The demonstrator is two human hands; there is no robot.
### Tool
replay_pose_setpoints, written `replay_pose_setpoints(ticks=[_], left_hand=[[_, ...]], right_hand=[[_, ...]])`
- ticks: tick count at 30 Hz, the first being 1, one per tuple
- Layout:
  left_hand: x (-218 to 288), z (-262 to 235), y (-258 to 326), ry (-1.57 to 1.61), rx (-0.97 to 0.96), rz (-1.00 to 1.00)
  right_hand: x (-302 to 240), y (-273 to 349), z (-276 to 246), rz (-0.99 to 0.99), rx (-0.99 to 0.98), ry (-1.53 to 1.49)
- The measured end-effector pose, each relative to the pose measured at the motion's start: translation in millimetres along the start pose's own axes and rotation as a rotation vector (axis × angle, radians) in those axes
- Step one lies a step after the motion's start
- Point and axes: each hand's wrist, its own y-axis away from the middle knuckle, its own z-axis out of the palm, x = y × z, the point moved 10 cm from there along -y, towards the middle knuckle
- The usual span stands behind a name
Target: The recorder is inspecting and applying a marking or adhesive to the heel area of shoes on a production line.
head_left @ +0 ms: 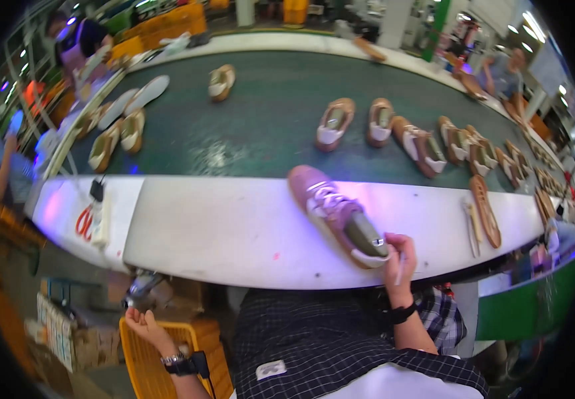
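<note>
A pinkish-tan lace-up sneaker (327, 206) with white laces and a white heel patch lies on the white bench, toe pointing away and to the left. An olive lining shows inside it. At its heel is my right hand (400, 259), fingers pinched on a thin white stick (400, 270); the fingertips appear to touch the heel edge. My left hand (149, 329) hangs below the bench's front edge, above a yellow plastic basket (142, 356). Its fingers are loosely bent and apart, with nothing seen in them.
Beyond the white bench (207, 233) runs a green conveyor belt (187, 126) carrying several tan shoes. On the bench's right lie a tan sole (485, 211) and a slim tool (471, 229); a white power strip (100, 219) sits left. Co-workers are at both far sides.
</note>
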Motion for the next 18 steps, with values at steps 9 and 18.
replay_pose_setpoints(ticks=[9, 18], left_hand=[[183, 205, 136, 0.234, -0.903, 0.294], [215, 378, 155, 0.123, -1.198, 0.093]], right_hand=[[-16, -2, 9, 0.001, -0.14, -0.282], [-33, -12, 52, 0.106, -0.396, -0.107]])
